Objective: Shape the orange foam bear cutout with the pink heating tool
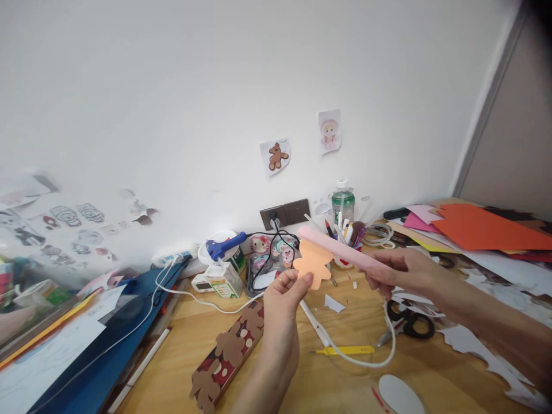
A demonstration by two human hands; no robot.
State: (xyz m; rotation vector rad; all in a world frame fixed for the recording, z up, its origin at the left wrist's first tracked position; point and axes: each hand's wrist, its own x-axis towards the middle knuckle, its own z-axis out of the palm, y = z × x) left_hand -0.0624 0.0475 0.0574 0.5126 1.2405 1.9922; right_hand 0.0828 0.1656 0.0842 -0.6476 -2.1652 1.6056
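Note:
My left hand (287,296) pinches the lower edge of an orange cutout (313,265) with a wavy, rounded outline, between thumb and fingers. Closed round the right end of a slim pink stick-shaped tool, which looks like a hair straightener (334,244), is my right hand (390,271). The tool slants up to the left, its far part along the top edge of the cutout. Whether the cutout sits between two plates or only behind the tool, I cannot tell. A white cord (366,364) hangs from the tool's right end and loops over the table.
A long case (228,359) with brown bear shapes lies left. Black-handled scissors (414,323), a yellow craft knife (345,349) and a white oval (400,395) lie right. Behind are a blue glue gun (224,247), a bottle (342,202) and pens. Coloured sheets (491,227) pile at right.

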